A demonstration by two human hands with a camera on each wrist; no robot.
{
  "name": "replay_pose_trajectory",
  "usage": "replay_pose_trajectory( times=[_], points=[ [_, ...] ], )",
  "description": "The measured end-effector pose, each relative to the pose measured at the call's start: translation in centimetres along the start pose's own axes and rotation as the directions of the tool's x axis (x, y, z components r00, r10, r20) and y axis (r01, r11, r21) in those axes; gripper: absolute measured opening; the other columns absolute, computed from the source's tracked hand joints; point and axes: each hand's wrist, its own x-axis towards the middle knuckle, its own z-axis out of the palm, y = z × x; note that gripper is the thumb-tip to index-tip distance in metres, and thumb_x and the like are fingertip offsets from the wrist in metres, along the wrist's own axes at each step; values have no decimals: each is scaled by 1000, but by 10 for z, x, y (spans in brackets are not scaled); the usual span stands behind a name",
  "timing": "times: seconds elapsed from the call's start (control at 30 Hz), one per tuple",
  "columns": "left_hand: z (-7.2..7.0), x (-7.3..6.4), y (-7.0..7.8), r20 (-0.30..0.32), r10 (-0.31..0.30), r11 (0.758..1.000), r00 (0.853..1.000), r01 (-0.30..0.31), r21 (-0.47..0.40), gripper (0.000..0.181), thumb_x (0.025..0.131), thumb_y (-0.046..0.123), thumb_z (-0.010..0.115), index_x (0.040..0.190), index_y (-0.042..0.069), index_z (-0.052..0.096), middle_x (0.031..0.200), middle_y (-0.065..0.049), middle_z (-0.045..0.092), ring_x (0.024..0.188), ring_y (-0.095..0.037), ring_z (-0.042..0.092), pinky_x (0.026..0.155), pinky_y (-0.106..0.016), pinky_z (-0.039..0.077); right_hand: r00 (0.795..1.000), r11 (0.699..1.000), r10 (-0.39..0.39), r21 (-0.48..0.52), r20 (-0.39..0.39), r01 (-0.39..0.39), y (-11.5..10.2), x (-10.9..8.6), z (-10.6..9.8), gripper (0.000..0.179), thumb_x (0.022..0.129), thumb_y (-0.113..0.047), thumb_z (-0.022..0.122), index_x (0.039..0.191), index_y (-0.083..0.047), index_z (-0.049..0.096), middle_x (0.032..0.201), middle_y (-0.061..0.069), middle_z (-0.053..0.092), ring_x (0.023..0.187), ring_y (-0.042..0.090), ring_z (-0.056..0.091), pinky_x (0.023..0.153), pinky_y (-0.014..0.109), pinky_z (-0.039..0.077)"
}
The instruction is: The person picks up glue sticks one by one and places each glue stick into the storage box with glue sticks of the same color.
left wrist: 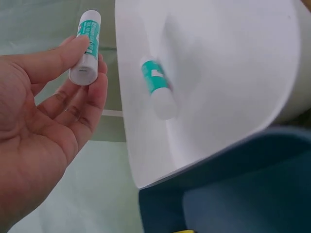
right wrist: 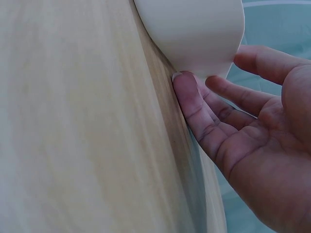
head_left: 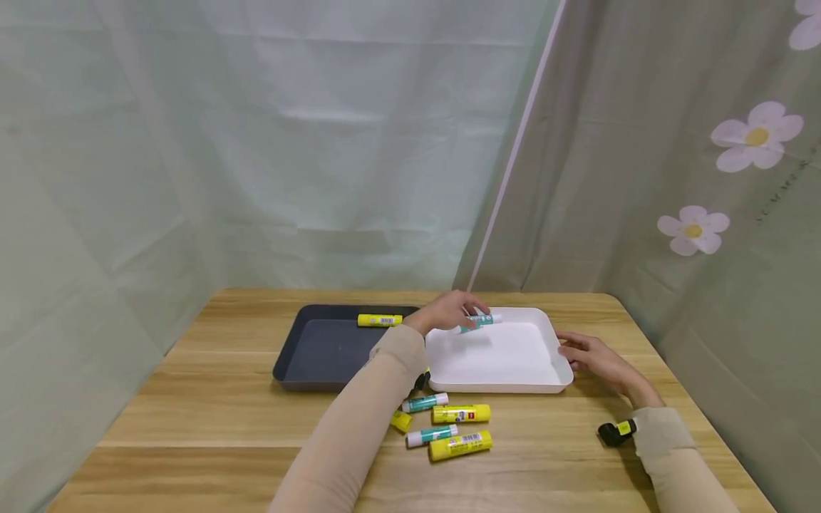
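A: What does the left grip (head_left: 447, 312) have?

B: A green stick (left wrist: 91, 29), pinched between the thumb and the fingers behind it; in the head view the grip is at the far left of the white tray (head_left: 500, 363)

A: Is anything in that tray?

B: Yes, a second green stick (left wrist: 158, 87), lying by the far wall

A: And the right grip (head_left: 596, 360)?

B: Loosely open, fingers parted, its fingertips touching the outside of the white tray at the right end

A: What stands next to that tray?

B: The dark tray (head_left: 321, 356), just beside it on the left, with a yellow stick (head_left: 380, 320) lying near its far wall

A: And closer to the person?

B: Five sticks lie on the desk (head_left: 192, 427) in front of the trays. One green (head_left: 425, 402) and one yellow (head_left: 460, 414) are farther off, another green (head_left: 432, 436) and another yellow (head_left: 460, 445) nearer, and a third yellow (head_left: 400, 420) is partly hidden by the left sleeve (head_left: 359, 420)

A: Behind it all?

B: Pale curtains (head_left: 353, 142), with white flowers (head_left: 757, 137) on the right
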Motion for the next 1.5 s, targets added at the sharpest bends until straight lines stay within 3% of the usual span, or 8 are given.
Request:
replay_pose_trajectory(
  times=[0.23,0.5,0.87,1.5],
  points=[
    [11,7,-6,17,-21,999,1000,21,25,32,95,-1,73,126,9,75,123,-12,70,113,-24,64,87,-28,54,1000,1000,18,7,-7,-18,2,-1,-3,69,108,-24,59,158,12,28,141,29,52,103,12,60,85,25,54],
    [23,10,-4,41,-108,991,993,104,87,30,96,1,72,122,15,77,119,-8,69,106,-19,60,87,-29,53,1000,1000,13,0,-14,-13,2,-4,-5,69,108,-24,58,158,12,28,143,32,50,104,12,60,86,25,54],
    [23,15,-5,45,-107,981,993,98,166,30,96,-1,72,123,10,75,127,-12,68,117,-25,61,91,-30,52,1000,1000,8,2,-3,-8,0,-8,-1,67,109,-23,57,157,14,28,135,28,57,99,14,62,84,27,54],
    [23,14,-3,7,-149,955,989,142,259,30,94,-3,73,118,15,76,120,-7,66,101,-18,55,91,-30,49,1000,1000,-14,15,7,13,0,-6,1,67,108,-22,57,156,16,28,138,29,55,102,12,62,84,26,55]
  ],
)
